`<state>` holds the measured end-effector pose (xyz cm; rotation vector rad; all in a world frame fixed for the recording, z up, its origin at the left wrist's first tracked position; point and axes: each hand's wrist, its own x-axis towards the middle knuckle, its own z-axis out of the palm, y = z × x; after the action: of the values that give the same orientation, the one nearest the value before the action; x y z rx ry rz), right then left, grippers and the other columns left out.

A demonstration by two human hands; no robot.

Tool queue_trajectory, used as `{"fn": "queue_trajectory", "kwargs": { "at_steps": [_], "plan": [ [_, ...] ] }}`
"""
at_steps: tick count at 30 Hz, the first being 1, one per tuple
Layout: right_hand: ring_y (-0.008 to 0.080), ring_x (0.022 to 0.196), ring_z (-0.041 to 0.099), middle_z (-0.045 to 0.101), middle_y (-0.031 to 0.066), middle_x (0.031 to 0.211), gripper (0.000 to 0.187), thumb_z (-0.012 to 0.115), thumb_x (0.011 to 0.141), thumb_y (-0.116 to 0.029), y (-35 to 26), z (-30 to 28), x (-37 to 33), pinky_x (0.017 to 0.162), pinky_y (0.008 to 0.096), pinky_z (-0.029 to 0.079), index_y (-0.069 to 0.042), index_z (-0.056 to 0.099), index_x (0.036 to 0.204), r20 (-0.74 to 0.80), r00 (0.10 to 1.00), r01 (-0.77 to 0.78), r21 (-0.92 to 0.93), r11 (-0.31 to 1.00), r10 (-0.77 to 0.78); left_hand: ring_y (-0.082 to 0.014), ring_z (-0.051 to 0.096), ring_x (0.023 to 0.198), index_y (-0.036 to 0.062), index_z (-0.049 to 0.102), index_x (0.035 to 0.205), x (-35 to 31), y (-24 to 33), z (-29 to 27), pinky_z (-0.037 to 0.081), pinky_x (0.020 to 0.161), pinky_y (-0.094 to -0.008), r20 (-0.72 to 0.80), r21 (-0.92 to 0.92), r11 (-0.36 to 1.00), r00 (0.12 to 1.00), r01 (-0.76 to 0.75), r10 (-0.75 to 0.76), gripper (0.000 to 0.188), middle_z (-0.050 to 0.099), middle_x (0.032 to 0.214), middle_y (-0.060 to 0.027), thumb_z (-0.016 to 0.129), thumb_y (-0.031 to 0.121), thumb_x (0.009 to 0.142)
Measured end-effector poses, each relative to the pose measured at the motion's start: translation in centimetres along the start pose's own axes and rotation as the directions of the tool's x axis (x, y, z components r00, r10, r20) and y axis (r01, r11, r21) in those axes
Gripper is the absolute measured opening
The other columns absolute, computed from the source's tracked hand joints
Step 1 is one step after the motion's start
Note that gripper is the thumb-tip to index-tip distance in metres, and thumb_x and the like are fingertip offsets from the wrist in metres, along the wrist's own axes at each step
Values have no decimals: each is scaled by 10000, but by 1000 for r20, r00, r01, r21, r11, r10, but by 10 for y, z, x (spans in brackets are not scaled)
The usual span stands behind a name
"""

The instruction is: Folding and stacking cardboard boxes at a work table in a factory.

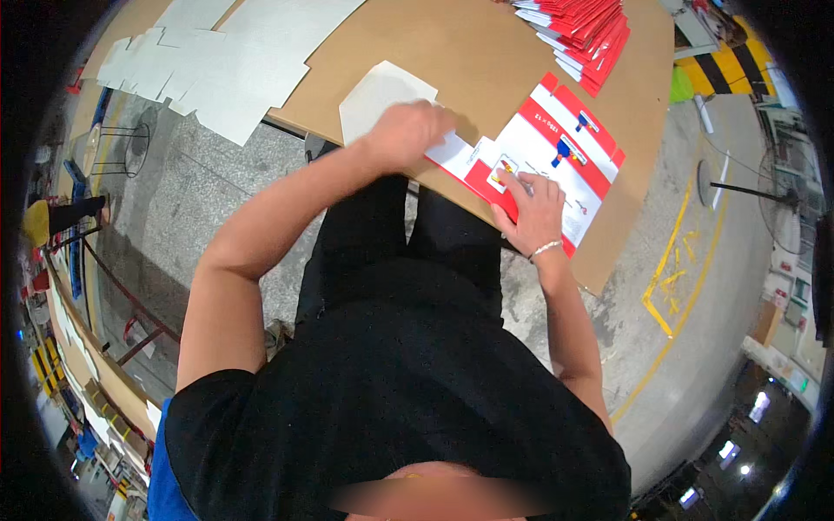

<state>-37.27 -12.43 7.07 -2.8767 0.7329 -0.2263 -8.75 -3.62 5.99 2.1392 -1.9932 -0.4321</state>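
Observation:
A flat red and white printed carton blank (556, 143) lies slantwise near the table's front edge. My right hand (536, 211) rests flat on its near part, fingers spread; a bracelet circles the wrist. At the blank's left end is my left hand (411, 133), its fingers curled in and slightly blurred. What lies inside those fingers, if anything, is hidden. Under and beyond my left hand lies a plain white carton piece (382, 94) with angled corners.
A fanned stack of red and white folded cartons (584, 39) sits at the far right of the brown table (460, 39). Overlapping white sheets (239, 65) spread across the far left, some past the table edge. A stool (130, 149) stands on the floor at left.

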Motion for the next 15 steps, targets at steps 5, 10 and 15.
{"fn": "queue_trajectory", "kwargs": {
  "at_steps": [5,10,15],
  "plan": [
    [335,1235,467,550,124,1276,551,730,813,-413,12,6,1,1060,486,326,-201,642,1315,-17,1000,12,80,997,-10,-274,550,1247,123,659,1245,-70,-4,-7,508,970,-421,-145,452,811,866,-372,478,463,608,1303,-88,723,343,843],
    [369,1424,363,457,157,1484,611,731,816,-357,21,9,3,1188,538,194,-156,594,1376,-55,989,145,230,962,-136,-305,543,1258,121,542,1390,-66,-95,-24,473,1041,-421,-244,164,915,884,-368,399,680,562,1359,-107,794,320,790],
    [373,1434,358,439,162,1511,641,731,811,-332,18,6,2,1190,550,186,-152,572,1406,-35,989,145,240,960,-141,-276,570,1237,39,426,1444,-37,-30,-12,490,1047,-402,-376,-892,443,692,-90,-616,660,568,1312,-197,762,102,879]
  ]
}}
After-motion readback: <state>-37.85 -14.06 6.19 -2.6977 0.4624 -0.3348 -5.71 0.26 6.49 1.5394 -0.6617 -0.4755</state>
